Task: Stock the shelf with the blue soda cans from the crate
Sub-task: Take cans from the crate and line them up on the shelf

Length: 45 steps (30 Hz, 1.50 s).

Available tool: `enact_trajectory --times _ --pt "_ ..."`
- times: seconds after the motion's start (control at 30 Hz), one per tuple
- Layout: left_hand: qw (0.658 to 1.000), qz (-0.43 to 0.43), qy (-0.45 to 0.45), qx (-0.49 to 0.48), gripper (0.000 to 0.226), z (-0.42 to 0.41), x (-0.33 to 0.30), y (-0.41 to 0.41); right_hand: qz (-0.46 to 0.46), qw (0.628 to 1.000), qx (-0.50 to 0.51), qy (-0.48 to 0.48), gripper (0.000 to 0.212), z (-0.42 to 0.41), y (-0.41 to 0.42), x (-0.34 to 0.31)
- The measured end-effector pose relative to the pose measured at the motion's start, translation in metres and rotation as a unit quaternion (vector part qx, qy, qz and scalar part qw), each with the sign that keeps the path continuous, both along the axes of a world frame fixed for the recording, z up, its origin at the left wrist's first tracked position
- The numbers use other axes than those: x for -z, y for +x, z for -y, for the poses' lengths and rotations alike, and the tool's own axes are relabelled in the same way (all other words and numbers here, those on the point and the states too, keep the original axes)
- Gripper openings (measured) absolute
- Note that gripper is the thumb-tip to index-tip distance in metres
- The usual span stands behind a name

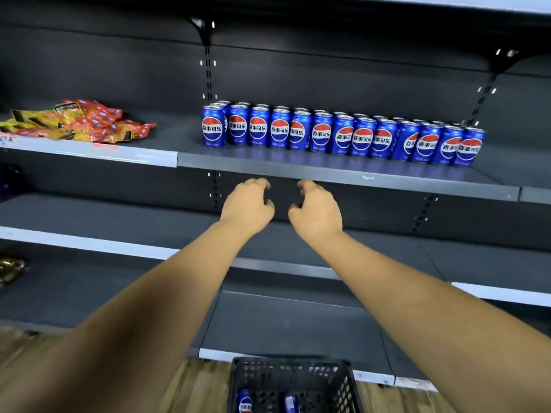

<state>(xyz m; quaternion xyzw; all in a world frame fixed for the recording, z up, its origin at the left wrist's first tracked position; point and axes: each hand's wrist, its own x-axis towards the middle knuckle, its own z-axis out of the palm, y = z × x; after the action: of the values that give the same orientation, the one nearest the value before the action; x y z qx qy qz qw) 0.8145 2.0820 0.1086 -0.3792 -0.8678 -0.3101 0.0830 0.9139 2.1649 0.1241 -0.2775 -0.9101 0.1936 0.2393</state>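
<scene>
Both forearms filled the lower frame, reaching up toward the shelving. Below them on the wooden floor sat the black perforated crate (293,383), with two blue soda cans (245,402) visible in it; the rest of its inside was out of view. The left hand (249,205) and right hand (316,208) hung near each other just under the front lip of the shelf (343,174), fingers loosely curled, holding nothing. On that shelf stood a long row of blue cans (343,134), labels forward, more behind. To the left lay a pile of red and yellow snack packets (80,122). Judging by this, the hands were between loads; the next move would call for reaching down into the crate for the remaining cans.
</scene>
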Motion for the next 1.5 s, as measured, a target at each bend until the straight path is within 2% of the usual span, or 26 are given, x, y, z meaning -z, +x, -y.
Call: enact_trajectory --times 0.2,0.4,0.5,0.63,0.9,1.1,1.23,1.5 --pt "0.999 -0.010 -0.042 0.031 0.043 -0.004 0.008 0.007 -0.005 0.999 0.025 -0.021 0.048 0.004 0.006 0.008" --pt "0.993 0.029 -0.109 0.046 0.045 0.003 0.033 0.001 0.047 0.997 0.046 -0.039 0.046 0.009 0.000 0.032" --pt "0.988 0.039 -0.143 0.044 0.044 0.007 0.051 -0.004 0.049 0.993 0.064 -0.085 0.048 0.014 -0.001 0.053" --pt "0.981 0.057 -0.177 0.045 0.042 0.014 0.077 -0.001 0.010 0.974 0.106 -0.199 0.045 0.022 -0.001 0.081" --pt "0.976 0.074 -0.199 0.053 0.039 0.013 0.123 0.001 0.021 0.954 0.136 -0.267 0.043 0.017 0.009 0.129" --pt "0.967 0.095 -0.226 0.069 0.039 0.000 0.174 0.017 0.048 0.945 0.158 -0.283 0.043 0.003 0.026 0.172" --pt "0.964 0.111 -0.230 0.072 0.047 -0.009 0.211 0.030 0.068 0.945 0.156 -0.278 0.043 -0.008 0.033 0.207" --pt "0.963 0.119 -0.237 0.053 0.041 -0.026 0.318 0.049 0.092 0.948 0.137 -0.271 0.042 -0.021 0.051 0.319"
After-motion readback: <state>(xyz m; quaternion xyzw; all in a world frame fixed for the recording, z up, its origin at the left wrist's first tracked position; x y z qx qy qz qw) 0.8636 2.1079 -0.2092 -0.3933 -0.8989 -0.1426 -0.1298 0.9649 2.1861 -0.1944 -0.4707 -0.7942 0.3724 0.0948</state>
